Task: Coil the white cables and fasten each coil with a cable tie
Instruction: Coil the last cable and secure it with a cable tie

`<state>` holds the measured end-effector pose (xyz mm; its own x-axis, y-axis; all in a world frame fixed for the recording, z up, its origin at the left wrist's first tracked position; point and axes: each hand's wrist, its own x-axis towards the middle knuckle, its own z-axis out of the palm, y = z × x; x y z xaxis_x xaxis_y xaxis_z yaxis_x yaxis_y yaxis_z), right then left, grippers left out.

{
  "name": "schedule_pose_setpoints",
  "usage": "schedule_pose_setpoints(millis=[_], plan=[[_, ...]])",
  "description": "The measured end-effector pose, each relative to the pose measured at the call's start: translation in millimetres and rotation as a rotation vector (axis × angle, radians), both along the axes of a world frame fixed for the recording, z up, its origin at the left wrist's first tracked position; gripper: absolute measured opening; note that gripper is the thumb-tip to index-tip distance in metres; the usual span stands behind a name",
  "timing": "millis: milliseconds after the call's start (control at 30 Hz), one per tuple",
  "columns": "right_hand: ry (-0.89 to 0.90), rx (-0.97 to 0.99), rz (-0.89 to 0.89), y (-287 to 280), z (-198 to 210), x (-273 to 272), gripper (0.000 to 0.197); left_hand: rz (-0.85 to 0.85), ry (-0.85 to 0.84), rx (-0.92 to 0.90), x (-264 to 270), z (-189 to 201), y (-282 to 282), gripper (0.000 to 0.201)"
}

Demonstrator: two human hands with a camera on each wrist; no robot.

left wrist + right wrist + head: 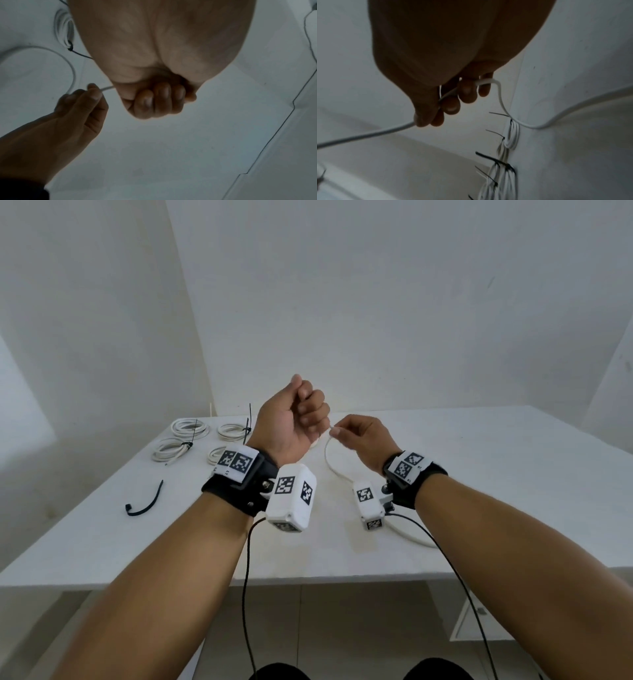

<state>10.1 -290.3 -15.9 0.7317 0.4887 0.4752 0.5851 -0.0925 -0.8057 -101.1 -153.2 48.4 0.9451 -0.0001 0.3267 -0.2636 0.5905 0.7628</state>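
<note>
Above the white table [479,474] my left hand [301,414] is raised in a fist, and one end of a loose white cable [328,460] runs into it. In the left wrist view the cable [108,88] comes out of the left hand [154,102] and passes to the right hand [89,97]. My right hand [347,433] pinches the same cable just beside the left fist. The right wrist view has the cable [368,134] threaded through the fingers [467,89] of the right hand [440,108]. The rest of the cable trails over the table towards me.
Several tied white coils [190,428] lie at the table's back left, also seen as coils [511,135] in the right wrist view. A loose black cable tie [144,501] lies near the left edge. Black wrist-camera leads [246,577] hang below the table's front edge.
</note>
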Motion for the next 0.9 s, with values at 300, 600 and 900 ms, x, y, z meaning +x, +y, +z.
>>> schedule_pose_setpoints(millis=[300,600,900], plan=[[-0.123,-0.246,0.054,18,0,-23,0.024,0.591,0.035,0.325,36,-26,15,0.036],[-0.446,-0.697,0.058,9,19,-31,0.017,0.644,0.201,1.381,43,-46,26,0.035],[-0.39,-0.772,-0.048,-18,36,-3,0.011,0.287,0.415,1.533,43,-71,42,0.041]])
